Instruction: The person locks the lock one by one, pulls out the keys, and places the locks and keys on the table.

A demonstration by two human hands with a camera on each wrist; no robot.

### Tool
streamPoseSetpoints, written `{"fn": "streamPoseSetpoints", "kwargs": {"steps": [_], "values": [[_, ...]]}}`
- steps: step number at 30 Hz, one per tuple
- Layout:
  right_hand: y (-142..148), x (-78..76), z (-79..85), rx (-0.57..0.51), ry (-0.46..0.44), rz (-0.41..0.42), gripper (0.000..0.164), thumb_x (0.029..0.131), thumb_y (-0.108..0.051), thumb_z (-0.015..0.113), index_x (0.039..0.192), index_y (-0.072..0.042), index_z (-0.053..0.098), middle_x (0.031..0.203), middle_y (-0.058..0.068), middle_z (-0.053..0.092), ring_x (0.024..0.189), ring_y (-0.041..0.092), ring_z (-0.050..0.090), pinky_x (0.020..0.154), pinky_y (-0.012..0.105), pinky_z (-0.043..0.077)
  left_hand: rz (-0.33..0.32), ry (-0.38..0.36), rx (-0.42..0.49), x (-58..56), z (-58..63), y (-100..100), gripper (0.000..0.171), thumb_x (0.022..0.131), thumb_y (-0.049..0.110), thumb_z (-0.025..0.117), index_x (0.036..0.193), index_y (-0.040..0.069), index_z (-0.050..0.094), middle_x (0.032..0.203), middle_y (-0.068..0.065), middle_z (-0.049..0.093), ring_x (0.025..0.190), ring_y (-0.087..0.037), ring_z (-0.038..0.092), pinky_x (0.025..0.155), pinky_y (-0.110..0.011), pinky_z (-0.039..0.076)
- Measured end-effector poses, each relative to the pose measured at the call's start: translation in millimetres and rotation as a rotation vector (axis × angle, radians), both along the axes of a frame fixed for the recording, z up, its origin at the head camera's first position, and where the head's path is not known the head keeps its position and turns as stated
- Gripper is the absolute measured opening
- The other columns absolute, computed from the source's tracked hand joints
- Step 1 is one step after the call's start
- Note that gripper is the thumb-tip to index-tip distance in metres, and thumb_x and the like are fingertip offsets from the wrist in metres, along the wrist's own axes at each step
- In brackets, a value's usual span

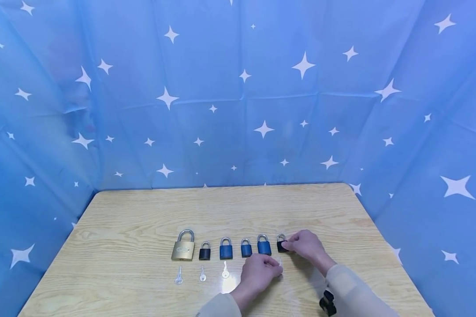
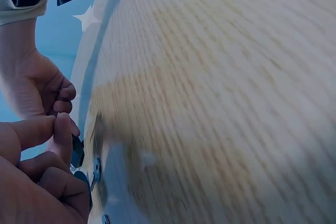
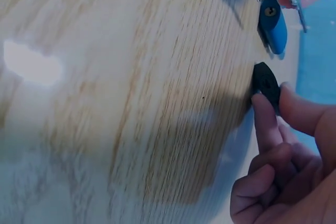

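Note:
At the right end of a row of padlocks, my right hand pinches a small black padlock between thumb and forefinger. Its keyhole end faces the camera in the right wrist view, where the black padlock is upright on the table. Just left and nearer, my left hand pinches a thin silver key with its tip pointing away from the fingers. A blue padlock stands beside the black one, beyond the left hand. In the left wrist view the fingers hide most of the key.
Leftward along the row are two more blue padlocks, a second black padlock and a large brass padlock. Silver keys lie in front of the left ones. A blue star-patterned curtain surrounds the wooden table.

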State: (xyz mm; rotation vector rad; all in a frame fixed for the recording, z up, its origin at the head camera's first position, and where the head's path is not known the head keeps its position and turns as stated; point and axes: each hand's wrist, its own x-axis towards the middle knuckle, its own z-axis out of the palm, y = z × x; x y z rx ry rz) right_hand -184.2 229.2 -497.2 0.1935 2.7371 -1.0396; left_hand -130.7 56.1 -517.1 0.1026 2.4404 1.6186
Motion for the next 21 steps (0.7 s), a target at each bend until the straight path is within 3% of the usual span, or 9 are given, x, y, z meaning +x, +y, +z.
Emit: {"fn": "streamPoseSetpoints", "kwargs": {"steps": [11,21], "values": [[8.1,1.0,-1.1,0.048,-0.009,-0.026,0.036,0.08,-0.036,0.074,0.058,-0.011,0.06,0.051,-0.006,0.042,0.052,0.013,0.037,0.051,0.027,0.027,0.073,0.002,-0.13,0.2,0.4,20.1,0.012,0.069,0.019,0.079,0.063,0.02,0.069,0.064,0.012,0.062,0.058,-0.007,0.051,0.053,-0.029,0.042],[21.3,0.1,0.9,0.029,-0.001,-0.031,0.034,0.088,-0.039,0.064,0.073,-0.009,0.069,0.072,0.001,0.063,0.063,0.017,0.045,0.058,0.03,0.034,0.11,0.019,-0.198,-5.6,-0.2,29.9,0.011,0.066,0.017,0.078,0.061,0.021,0.068,0.063,0.012,0.061,0.061,-0.009,0.052,0.055,-0.03,0.043]]}}
